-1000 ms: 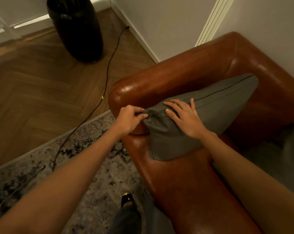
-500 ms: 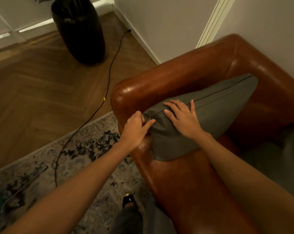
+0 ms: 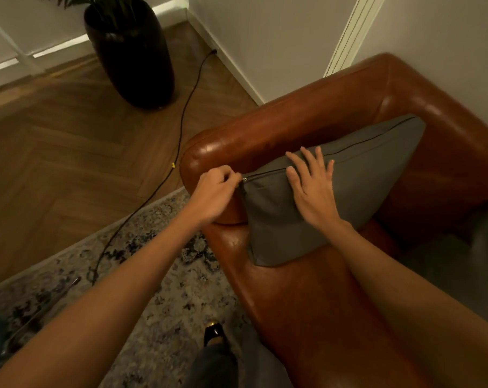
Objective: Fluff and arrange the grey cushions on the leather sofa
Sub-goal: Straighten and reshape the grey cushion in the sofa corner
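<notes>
- We cannot see what the left hand (image 3: 213,196) pinches at the cushion (image 3: 357,191) corner.
- The right edge cuts off the sofa (image 3: 307,298).
- The plant pot (image 3: 133,51) loses its top.

Grey zippered cushion (image 3: 357,191) leans tilted in brown leather sofa's (image 3: 307,303) corner.

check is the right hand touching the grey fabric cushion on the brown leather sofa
Touching: the head view shows the right hand lying flat on the grey fabric cushion.
</notes>
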`<state>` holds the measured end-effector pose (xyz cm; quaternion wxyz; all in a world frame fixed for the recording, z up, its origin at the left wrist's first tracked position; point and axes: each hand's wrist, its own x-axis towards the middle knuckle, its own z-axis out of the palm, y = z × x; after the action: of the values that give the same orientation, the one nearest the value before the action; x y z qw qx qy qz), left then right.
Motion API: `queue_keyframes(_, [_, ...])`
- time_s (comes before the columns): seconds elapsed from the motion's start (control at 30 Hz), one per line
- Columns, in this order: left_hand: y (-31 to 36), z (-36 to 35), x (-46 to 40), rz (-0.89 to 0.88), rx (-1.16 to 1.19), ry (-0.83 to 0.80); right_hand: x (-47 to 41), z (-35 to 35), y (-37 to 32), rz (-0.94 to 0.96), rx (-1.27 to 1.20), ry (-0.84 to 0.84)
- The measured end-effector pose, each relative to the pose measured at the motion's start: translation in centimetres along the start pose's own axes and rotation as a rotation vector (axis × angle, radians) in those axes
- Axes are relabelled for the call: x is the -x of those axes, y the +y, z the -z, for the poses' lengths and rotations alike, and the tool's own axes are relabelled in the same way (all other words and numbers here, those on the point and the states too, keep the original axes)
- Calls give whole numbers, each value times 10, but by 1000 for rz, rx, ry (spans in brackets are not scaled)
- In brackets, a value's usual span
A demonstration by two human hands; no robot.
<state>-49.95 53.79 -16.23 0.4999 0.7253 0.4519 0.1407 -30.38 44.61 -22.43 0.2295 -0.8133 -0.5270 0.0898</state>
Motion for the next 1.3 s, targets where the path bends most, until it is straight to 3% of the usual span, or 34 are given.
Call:
queue_keyframes(0.07, [-4, -3, 2, 6, 47, -9, 2, 7, 16, -88, -11, 136])
queue_keyframes(0.13, [-11, -7, 7, -19, 55, 2, 6, 14, 36, -317, -56, 268])
queue_keyframes(0.23, [-21, -17, 10, -117, -6, 163, 7, 23, 50, -728, -405, 373])
queue_keyframes(0.3, [-23, -25, 6, -122, -40, 183, 1, 23, 56, -841, -595, 362])
queue_keyframes(0.4, [-25, -39, -5, -105, -169, 0, -10, 21, 61, -842, -633, 317])
queue_keyframes(0.6, [-17, -25, -8, -277, -278, 247, -21, 35, 59, -826, -625, 316])
queue_keyframes(0.73, [-28, -11, 1, -198, -263, 263, -42, 70, 72, -738, -575, 332])
queue_keyframes(0.87, [-42, -11, 5, -60, -113, 271, -81, 102, 96, -661, -596, 260])
queue_keyframes(0.93, [-46, -21, 10, 17, 33, 361, -100, 108, 108, -646, -583, 185])
queue_keyframes(1.0, [-50, -33, 14, 99, 159, 472, -117, 107, 120, -656, -527, 159])
queue_keyframes(1.1, [-50, -52, 21, 144, 351, 497, -133, 102, 134, -750, -418, 154])
queue_keyframes(1.23, [-50, -72, 24, 137, 362, 539, -136, 99, 152, -775, -534, 146])
queue_keyframes(1.3, [-47, -75, 23, 121, 234, 595, -132, 102, 161, -709, -506, 151])
